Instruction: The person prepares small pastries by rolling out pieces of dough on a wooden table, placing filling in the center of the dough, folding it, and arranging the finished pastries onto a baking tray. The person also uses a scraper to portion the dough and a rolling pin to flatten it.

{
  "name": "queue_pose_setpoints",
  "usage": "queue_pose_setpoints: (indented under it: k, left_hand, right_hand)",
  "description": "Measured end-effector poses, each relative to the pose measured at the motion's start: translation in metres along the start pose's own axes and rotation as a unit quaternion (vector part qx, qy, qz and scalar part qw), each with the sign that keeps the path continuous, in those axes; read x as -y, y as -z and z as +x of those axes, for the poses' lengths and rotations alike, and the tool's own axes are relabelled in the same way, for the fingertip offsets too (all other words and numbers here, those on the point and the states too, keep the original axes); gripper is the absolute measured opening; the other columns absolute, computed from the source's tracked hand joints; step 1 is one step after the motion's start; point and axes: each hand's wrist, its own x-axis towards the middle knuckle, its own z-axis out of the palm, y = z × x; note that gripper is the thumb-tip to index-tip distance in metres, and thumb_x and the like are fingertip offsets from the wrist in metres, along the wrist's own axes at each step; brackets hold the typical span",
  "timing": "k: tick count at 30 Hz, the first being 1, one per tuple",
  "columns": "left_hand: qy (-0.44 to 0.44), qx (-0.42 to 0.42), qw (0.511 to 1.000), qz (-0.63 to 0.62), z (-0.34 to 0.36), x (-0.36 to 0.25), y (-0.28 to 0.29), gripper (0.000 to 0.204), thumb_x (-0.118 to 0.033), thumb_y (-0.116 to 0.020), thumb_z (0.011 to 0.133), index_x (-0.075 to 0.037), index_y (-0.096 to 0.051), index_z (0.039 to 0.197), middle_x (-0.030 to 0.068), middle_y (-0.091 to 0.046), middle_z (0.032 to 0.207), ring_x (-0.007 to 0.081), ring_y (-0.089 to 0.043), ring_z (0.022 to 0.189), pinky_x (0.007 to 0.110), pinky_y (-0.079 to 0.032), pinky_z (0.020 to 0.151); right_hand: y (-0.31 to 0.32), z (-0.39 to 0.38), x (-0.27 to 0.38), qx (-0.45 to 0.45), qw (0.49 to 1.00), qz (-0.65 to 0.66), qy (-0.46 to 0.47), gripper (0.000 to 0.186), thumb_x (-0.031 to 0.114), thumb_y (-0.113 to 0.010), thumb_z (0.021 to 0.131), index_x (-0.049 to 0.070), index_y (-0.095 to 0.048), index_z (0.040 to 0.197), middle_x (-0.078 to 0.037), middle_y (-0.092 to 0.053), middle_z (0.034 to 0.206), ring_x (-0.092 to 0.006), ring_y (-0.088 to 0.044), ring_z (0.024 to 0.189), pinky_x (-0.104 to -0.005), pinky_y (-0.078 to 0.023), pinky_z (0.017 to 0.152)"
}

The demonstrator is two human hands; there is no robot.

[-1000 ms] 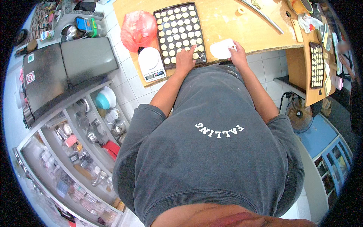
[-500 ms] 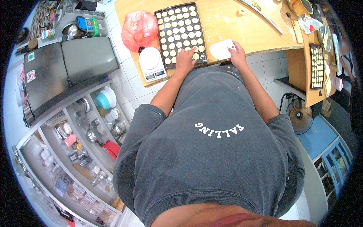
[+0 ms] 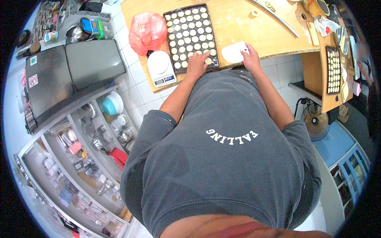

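Observation:
A dark baking tray (image 3: 215,63) lies near the table's front edge, filled with rows of small pale dough rounds (image 3: 195,39). My left hand (image 3: 197,65) reaches over its near right part, palm down, fingers stretched out over the rounds. Whether the fingertips press on a round is too small to tell. Just right of the tray, my right hand (image 3: 251,59) grips a flat white scraper (image 3: 232,53) with a rounded left end. Its thumb and fingers close on the scraper's right side, and a tiny dark spot shows by the fingertips.
Left of the tray stand a white kitchen scale (image 3: 160,63) and a red plastic bag (image 3: 147,33). A metal rod (image 3: 278,19) and a small ring (image 3: 254,13) lie on the wooden table. A second filled tray (image 3: 332,71) sits at the right, near a blurred person (image 3: 362,51).
The whole view has shifted slightly. Both hands keep nearly the same places, the left over the tray's near part and the right on the scraper.

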Motion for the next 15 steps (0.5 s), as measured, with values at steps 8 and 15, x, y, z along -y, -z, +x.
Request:
queue_pose_setpoints:
  k: [8, 15]
  left_hand:
    - [0.043, -0.061, 0.996, -0.045, -0.021, 0.013, 0.012, 0.078, -0.018, -0.086, 0.077, -0.014, -0.052, 0.148, 0.0075, -0.071, 0.116, 0.0312, -0.059, 0.109, 0.045, -0.047, 0.1]
    - [0.117, -0.132, 0.982, -0.063, -0.036, 0.015, 0.022, 0.076, -0.023, -0.081, 0.084, -0.011, -0.047, 0.151, 0.0114, -0.068, 0.113, 0.0322, -0.059, 0.111, 0.045, -0.046, 0.101]
  right_hand:
    - [0.006, 0.006, -0.011, -0.01, 1.0, -0.006, -0.01, 0.04, 0.012, -0.062, 0.099, 0.004, -0.059, 0.138, -0.009, -0.072, 0.104, -0.0133, -0.065, 0.068, -0.0296, -0.053, 0.053]
    - [0.016, 0.023, 0.019, 0.032, 0.997, -0.047, -0.046, 0.04, 0.011, -0.059, 0.103, 0.005, -0.054, 0.142, -0.008, -0.069, 0.115, -0.0144, -0.069, 0.09, -0.028, -0.057, 0.062]
